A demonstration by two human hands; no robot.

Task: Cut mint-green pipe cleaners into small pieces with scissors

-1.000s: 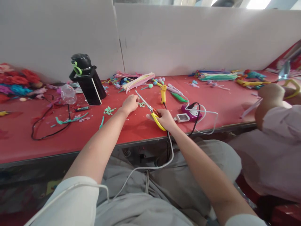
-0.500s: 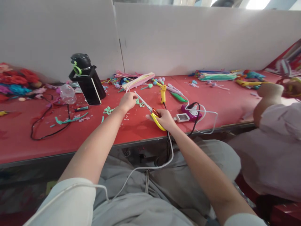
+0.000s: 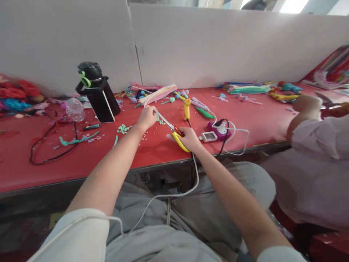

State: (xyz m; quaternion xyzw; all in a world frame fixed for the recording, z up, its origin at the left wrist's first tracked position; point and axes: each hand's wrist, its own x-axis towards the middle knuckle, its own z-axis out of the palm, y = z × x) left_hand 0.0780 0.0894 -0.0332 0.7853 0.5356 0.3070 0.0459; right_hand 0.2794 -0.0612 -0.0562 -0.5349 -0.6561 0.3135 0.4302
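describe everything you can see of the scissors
The scissors have yellow plastic handles with an orange-red patch at the pivot and long, slim metal blades. The right hand grips the handles over the red table. The blades slant away to the left, tips at the left hand. Whether they are parted is unclear.

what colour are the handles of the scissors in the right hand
Yellow. The scissors sit in the right hand, clearest in the head view.
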